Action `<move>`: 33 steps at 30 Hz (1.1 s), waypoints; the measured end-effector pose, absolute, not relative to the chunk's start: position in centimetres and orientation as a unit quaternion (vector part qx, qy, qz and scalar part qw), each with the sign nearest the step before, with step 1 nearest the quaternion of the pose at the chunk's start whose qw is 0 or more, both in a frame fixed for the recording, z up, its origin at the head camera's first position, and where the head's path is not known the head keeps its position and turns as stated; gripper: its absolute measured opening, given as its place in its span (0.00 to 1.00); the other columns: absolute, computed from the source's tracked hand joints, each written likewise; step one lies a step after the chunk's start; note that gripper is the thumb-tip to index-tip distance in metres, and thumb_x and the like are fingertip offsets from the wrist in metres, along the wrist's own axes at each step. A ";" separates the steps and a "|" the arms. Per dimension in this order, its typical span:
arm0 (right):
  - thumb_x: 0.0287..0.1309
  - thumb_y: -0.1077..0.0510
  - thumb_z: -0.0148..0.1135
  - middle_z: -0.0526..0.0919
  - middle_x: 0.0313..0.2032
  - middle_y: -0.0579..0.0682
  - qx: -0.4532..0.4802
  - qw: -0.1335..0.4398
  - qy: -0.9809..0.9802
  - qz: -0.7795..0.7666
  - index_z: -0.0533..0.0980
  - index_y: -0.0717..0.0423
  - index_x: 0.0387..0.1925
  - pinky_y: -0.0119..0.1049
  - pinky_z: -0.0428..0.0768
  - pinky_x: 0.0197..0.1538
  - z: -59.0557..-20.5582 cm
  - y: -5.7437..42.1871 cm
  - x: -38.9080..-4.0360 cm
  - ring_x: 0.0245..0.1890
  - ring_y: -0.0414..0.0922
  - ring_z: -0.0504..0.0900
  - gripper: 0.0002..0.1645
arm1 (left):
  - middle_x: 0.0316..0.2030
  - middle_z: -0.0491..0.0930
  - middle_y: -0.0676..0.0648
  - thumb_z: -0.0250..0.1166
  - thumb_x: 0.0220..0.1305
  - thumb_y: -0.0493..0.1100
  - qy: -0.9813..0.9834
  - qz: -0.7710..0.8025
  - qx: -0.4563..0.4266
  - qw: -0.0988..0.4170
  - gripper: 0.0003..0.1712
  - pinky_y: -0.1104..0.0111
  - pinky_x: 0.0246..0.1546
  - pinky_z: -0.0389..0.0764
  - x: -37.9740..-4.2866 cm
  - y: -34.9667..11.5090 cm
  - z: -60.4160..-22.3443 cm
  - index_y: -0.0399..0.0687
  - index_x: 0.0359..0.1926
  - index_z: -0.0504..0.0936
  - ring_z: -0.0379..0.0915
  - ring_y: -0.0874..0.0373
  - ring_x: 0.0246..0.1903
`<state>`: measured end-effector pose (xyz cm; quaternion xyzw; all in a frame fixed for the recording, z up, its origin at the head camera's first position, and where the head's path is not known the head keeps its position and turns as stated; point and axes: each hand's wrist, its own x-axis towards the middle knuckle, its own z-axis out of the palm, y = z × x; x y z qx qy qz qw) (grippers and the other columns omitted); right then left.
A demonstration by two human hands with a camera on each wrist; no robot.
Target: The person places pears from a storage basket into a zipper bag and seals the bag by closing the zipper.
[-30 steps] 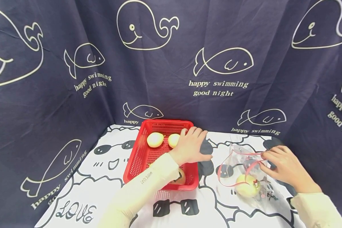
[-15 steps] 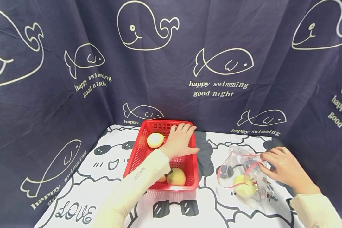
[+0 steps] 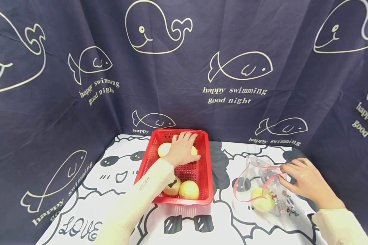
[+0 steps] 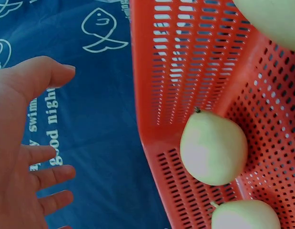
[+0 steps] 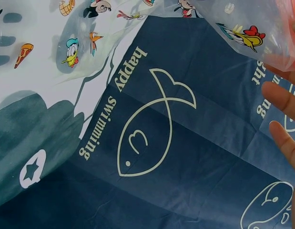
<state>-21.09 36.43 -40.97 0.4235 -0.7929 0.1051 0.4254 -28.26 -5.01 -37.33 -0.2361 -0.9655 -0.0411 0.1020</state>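
Note:
My left hand (image 3: 180, 150) hovers over the far half of a red plastic basket (image 3: 204, 163). Its thumb and fingers are spread, with nothing between them in the left wrist view. Pale yellow pears lie in the basket: one pear (image 3: 164, 149) left of the hand, another partly hidden behind it, and a pair near the front, including a pear (image 3: 189, 190) by the near wall. Over on the right, my right hand (image 3: 309, 182) pinches the pink rim of a clear plastic bag (image 3: 282, 204) printed with cartoon figures. Inside that bag sits a pear (image 3: 262, 200).
A white cloth (image 3: 233, 224) with black sheep drawings covers the table. Dark blue curtain (image 3: 184, 95) printed with fish and whales stands close behind the basket and along both sides.
My left hand has moved left, from the basket's right edge to over its far pears, uncovering the front ones. The right hand stays at the bag's rim.

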 end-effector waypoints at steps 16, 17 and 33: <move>0.69 0.40 0.48 0.79 0.21 0.47 0.422 0.427 -0.793 0.103 0.74 0.54 0.23 0.33 0.60 0.56 -40.9 36.5 -20.9 0.25 0.52 0.76 0.27 | 0.65 0.66 0.40 0.71 0.54 0.61 -0.983 -0.044 -0.166 0.066 0.52 0.46 0.61 0.58 -30.6 -7.9 -39.7 0.43 0.73 0.61 0.58 0.43 0.65; 0.69 0.40 0.48 0.79 0.21 0.47 0.422 0.427 -0.793 0.102 0.74 0.54 0.23 0.33 0.60 0.56 -40.9 36.5 -20.9 0.25 0.52 0.76 0.27 | 0.66 0.65 0.40 0.71 0.54 0.61 -0.984 -0.045 -0.159 0.065 0.52 0.46 0.61 0.58 -30.8 -8.1 -39.9 0.43 0.73 0.60 0.57 0.43 0.65; 0.69 0.40 0.47 0.79 0.21 0.47 0.417 0.426 -0.797 0.098 0.75 0.54 0.23 0.37 0.62 0.53 -41.0 36.7 -20.7 0.24 0.52 0.76 0.27 | 0.69 0.61 0.37 0.75 0.52 0.60 -0.993 -0.081 -0.080 0.027 0.58 0.42 0.64 0.55 -33.5 -10.4 -42.4 0.41 0.75 0.55 0.53 0.40 0.69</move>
